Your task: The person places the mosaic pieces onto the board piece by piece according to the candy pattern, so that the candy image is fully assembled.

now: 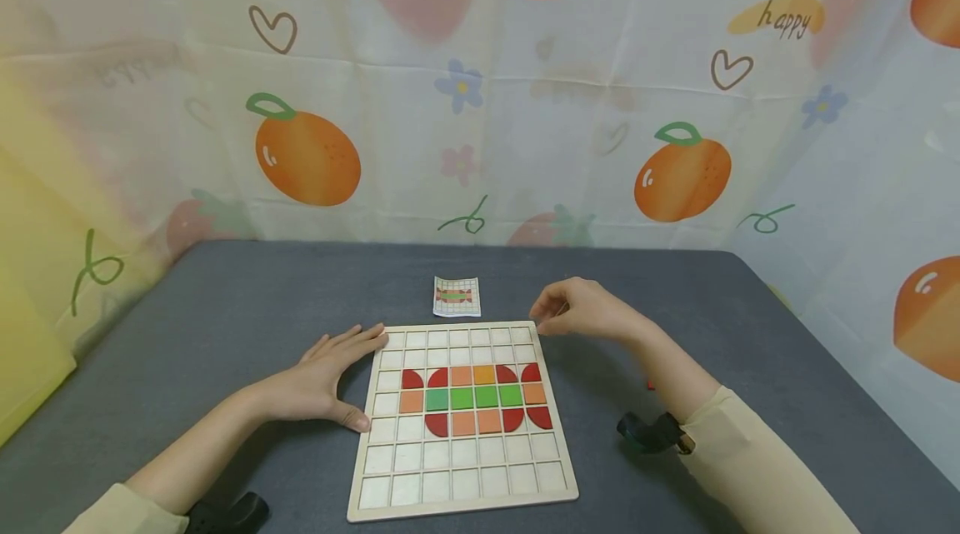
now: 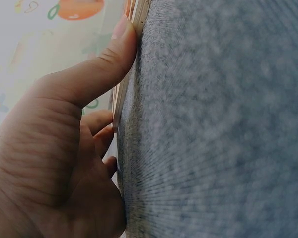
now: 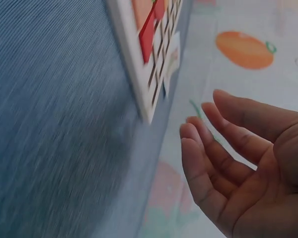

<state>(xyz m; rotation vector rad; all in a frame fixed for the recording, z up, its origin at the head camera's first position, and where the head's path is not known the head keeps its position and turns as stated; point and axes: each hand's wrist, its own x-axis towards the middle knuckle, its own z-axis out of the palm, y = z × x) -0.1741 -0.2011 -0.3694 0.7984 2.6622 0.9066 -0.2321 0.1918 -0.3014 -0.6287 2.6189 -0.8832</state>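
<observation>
A square wooden grid board [image 1: 463, 509] lies on the dark table, with colored tiles in its middle rows. Rounded red tiles [image 1: 437, 426], salmon squares [image 1: 464, 423], a yellow-orange square [image 1: 483, 374] and green squares [image 1: 486, 396] form a pattern there. My left hand [image 1: 318, 384] touches the board's left side with spread fingers; in the left wrist view its thumb [image 2: 107, 62] rests against the board's edge. By the board's far right corner is my right hand [image 1: 588, 309]. Its fingers are loosely bent, and the right wrist view shows nothing between them.
Beyond the board's far edge lies a small printed card [image 1: 456, 297] showing a similar tile pattern. A small red piece [image 1: 651, 385] is partly hidden behind the right forearm. A curtain printed with oranges [image 1: 307, 159] hangs behind the table [image 1: 247, 292].
</observation>
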